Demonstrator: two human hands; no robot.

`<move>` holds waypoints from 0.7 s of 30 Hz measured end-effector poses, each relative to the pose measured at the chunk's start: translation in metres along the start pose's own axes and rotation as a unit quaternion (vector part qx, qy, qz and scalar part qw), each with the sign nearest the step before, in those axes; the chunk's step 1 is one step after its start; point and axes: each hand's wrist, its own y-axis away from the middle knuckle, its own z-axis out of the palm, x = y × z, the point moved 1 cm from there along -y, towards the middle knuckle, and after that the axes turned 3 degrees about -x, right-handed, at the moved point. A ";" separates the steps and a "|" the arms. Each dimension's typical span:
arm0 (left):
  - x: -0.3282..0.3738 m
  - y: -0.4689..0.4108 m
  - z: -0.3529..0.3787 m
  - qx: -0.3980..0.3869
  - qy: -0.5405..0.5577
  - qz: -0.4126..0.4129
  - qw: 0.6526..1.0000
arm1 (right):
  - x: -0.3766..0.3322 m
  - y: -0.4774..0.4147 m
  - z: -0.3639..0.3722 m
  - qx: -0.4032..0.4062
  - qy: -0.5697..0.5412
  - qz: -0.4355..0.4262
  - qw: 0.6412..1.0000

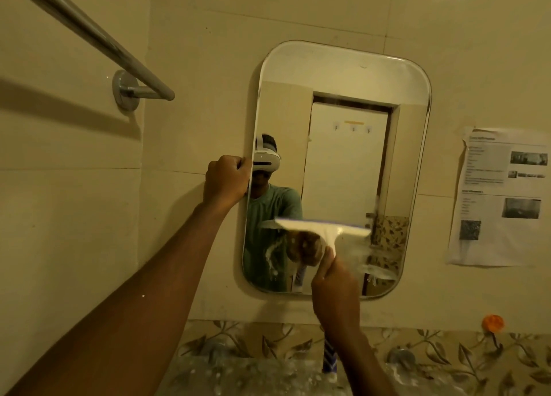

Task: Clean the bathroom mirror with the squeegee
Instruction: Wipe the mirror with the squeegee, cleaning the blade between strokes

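No legible text found. Printed paper sheet (501,196) is seen on wall (298,14), right of mirror (343,68). Heading lines, text blocks and small greyscale photos are made out on it, all too blurred to be read. Dark square block at sheet's lower left, content not resolved.

white squeegee (323,227), leaf-pattern tiles (268,343), orange blob (493,323).

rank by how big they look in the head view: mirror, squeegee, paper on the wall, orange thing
1. mirror, clearly largest
2. paper on the wall
3. squeegee, its handle partly hidden by the right hand
4. orange thing, smallest
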 end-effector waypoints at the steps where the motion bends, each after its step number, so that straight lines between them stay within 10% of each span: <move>1: 0.000 0.001 0.001 0.002 0.001 0.003 1.000 | 0.007 0.008 0.001 -0.004 0.009 0.014 1.000; 21: 0.006 0.008 0.002 0.039 -0.017 0.023 0.999 | 0.015 0.011 -0.005 0.009 0.003 0.024 1.000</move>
